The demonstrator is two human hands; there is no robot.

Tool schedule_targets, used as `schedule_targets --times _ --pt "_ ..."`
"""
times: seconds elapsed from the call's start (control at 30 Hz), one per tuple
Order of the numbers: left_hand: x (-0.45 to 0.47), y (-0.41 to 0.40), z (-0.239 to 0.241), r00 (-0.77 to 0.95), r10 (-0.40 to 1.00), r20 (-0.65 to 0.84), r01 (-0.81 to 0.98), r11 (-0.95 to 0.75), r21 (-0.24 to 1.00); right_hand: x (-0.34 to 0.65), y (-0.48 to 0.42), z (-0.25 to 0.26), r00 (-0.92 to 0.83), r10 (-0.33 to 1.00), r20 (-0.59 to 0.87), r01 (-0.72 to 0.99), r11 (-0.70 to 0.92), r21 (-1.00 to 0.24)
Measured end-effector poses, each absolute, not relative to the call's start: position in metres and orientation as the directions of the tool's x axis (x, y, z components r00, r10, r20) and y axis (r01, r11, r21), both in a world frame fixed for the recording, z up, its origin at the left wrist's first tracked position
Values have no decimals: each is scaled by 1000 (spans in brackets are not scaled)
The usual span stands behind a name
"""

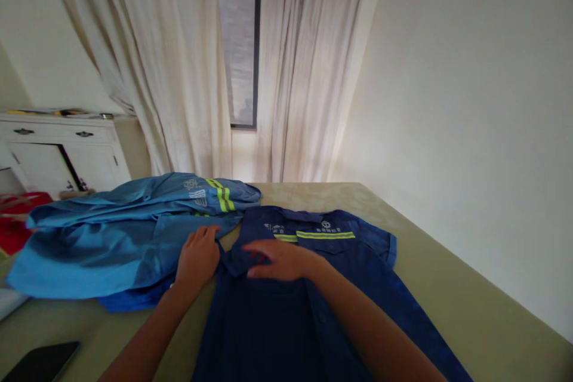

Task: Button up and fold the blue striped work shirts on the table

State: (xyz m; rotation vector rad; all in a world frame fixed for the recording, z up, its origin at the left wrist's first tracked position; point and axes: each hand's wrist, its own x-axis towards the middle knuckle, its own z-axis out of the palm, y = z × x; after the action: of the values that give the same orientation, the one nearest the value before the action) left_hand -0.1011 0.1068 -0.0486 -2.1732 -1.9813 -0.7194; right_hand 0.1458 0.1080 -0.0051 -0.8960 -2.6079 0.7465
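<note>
A navy short-sleeved work shirt (358, 277) with yellow reflective strips and white lettering lies spread on the table, its collar toward the far side. At its left edge my left hand (200, 255) has its fingers curled around the end of the sleeve, with the fingertips partly hidden. Over the left chest of the shirt, my right hand (282, 259) is open, thumb and fingers apart, and nothing shows between them. Just left of my left hand is a pile of lighter blue work shirts (111, 250) with similar strips.
A dark phone-like slab (42, 363) lies at the near left of the table (456, 274). A red item (27, 215) is beyond the pile. A white cabinet (89, 158), curtains (179, 71) and a window stand behind; a white wall (470, 101) borders the right.
</note>
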Motion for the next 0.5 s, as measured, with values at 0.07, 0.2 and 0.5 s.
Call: schedule_targets --times 0.07,0.2,0.5 --pt "-108 101 -57 87 927 365 973 -157 168 134 93 -7 -883 467 50 377 768 -518" --pt "-89 84 -77 88 961 262 975 -137 177 154 94 -32 -681 708 189 612 691 -386" --pt "-93 82 -87 -37 969 243 803 -116 585 243 140 -83 66 982 178 981 -31 -194"
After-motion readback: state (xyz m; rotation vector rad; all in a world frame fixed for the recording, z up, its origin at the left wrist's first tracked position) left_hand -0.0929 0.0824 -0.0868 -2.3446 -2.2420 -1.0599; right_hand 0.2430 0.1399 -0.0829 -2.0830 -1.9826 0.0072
